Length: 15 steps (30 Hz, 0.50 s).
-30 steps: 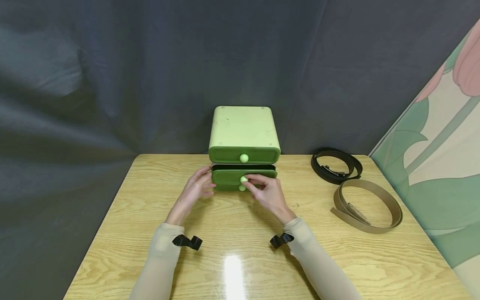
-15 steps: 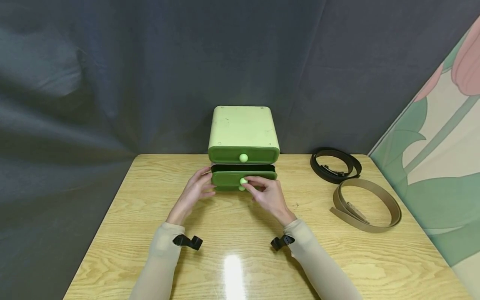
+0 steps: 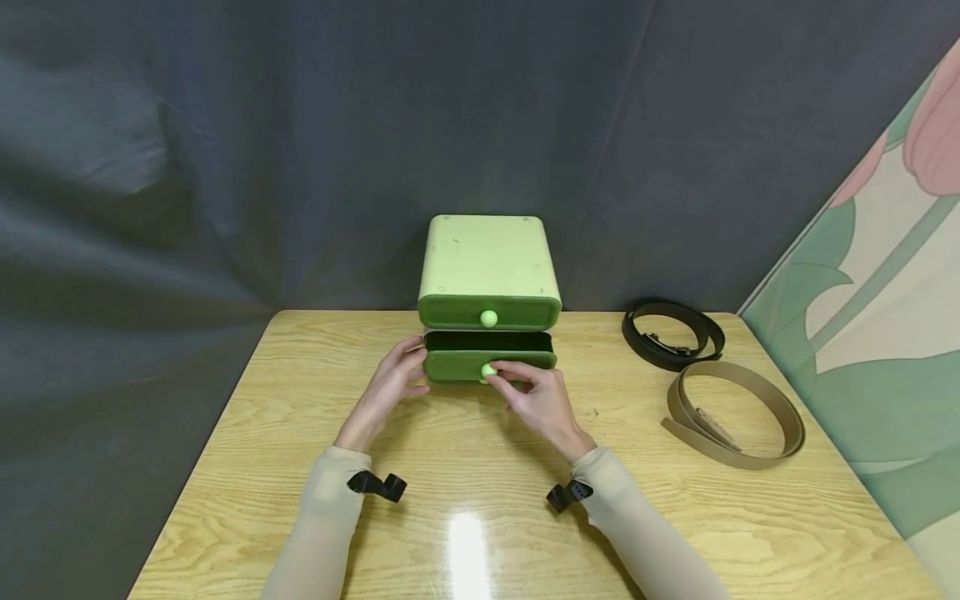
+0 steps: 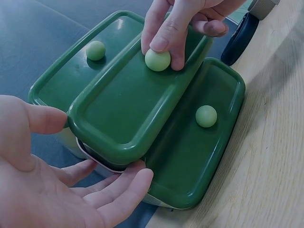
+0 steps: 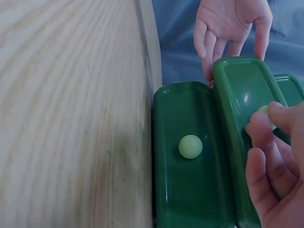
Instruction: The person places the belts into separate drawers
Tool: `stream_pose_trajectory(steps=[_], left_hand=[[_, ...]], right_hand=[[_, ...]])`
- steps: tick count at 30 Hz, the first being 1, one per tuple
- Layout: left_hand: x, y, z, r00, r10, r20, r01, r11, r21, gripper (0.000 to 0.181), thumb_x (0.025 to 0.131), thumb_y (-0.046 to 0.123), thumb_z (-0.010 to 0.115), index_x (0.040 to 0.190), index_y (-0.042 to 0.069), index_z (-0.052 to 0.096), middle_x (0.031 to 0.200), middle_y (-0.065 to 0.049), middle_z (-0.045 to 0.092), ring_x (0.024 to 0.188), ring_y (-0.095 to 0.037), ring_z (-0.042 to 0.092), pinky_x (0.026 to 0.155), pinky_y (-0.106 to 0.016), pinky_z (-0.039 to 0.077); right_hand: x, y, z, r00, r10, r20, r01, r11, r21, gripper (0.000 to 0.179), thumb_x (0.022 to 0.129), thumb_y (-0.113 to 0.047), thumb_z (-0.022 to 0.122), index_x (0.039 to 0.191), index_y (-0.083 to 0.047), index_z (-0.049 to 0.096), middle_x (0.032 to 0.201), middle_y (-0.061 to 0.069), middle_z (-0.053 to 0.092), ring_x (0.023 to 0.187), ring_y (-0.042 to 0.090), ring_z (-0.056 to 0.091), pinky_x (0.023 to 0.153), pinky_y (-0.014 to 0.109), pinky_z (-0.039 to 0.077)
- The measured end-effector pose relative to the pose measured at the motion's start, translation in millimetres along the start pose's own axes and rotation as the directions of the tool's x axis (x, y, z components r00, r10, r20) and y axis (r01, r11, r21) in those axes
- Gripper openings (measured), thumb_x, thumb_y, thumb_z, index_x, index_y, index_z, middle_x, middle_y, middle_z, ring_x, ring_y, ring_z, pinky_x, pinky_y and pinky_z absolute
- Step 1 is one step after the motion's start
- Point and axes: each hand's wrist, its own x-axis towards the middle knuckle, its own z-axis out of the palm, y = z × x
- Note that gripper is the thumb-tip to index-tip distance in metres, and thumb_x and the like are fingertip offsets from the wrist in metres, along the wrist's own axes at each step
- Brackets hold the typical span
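A pale green cabinet [image 3: 487,254] with three dark green drawers stands at the back of the table. Its middle drawer [image 3: 453,365] is pulled partway out, showing a dark interior. My right hand [image 3: 546,404] pinches that drawer's round light green knob [image 4: 157,60] between thumb and fingers. At the drawer's left end is my left hand [image 3: 386,383], palm facing it; the thumb tip is at the front's corner and the loosely spread fingers are by its side. The top drawer [image 3: 450,312] and the bottom drawer [image 5: 190,190] are pushed in.
On the right of the wooden table [image 3: 450,467] lie a coiled black belt [image 3: 637,340] and, nearer, a coiled tan belt [image 3: 787,417]. A dark curtain [image 3: 337,167] hangs behind the table. A flower-patterned panel [image 3: 885,333] borders the right side.
The middle drawer has slid farther out toward me, with my right hand pinching its knob. More of the drawer's inside shows. My left hand has stayed at its left end.
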Motion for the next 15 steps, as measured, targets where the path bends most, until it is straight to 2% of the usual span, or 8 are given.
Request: stream_pose_trajectory(steps=[4, 11, 15], left_hand=[[0.3, -0.6, -0.6, 1.000, -0.004, -0.003, 0.004, 1.000, -0.008, 0.063, 0.115, 0.031, 0.043, 0.168, 0.003, 0.025, 0.164, -0.025, 0.039, 0.145, -0.048, 0.049, 0.114, -0.052, 0.052], [1.3, 0.1, -0.4, 1.000, -0.017, -0.008, 0.017, 1.000, -0.010, 0.061, 0.115, 0.031, 0.043, 0.168, 0.005, 0.026, 0.163, -0.023, 0.040, 0.144, -0.046, 0.050, 0.112, -0.048, 0.054], [0.8, 0.3, -1.1, 1.000, -0.011, -0.005, 0.011, 1.000, -0.007, 0.060, 0.115, 0.031, 0.042, 0.167, 0.005, 0.026, 0.162, -0.023, 0.040, 0.145, -0.046, 0.051, 0.113, -0.051, 0.053]], right_hand=[[-1.5, 0.9, -0.3, 1.000, -0.016, 0.003, 0.016, 1.000, -0.015, 0.020, 0.092, -0.008, 0.084, 0.112, -0.005, 0.083, 0.093, 0.013, 0.083, 0.044, 0.000, 0.061, 0.045, 0.017, 0.050], [-4.0, -0.1, -1.7, 0.999, -0.033, 0.016, 0.033, 0.999, -0.015, 0.019, 0.095, -0.014, 0.083, 0.113, -0.009, 0.084, 0.093, 0.010, 0.084, 0.044, 0.024, 0.066, 0.043, 0.019, 0.049], [-5.6, -0.7, -2.5, 0.999, -0.049, 0.017, 0.049, 0.999, -0.017, 0.019, 0.095, -0.014, 0.083, 0.113, -0.008, 0.084, 0.094, 0.010, 0.084, 0.043, 0.025, 0.065, 0.042, 0.018, 0.048]])
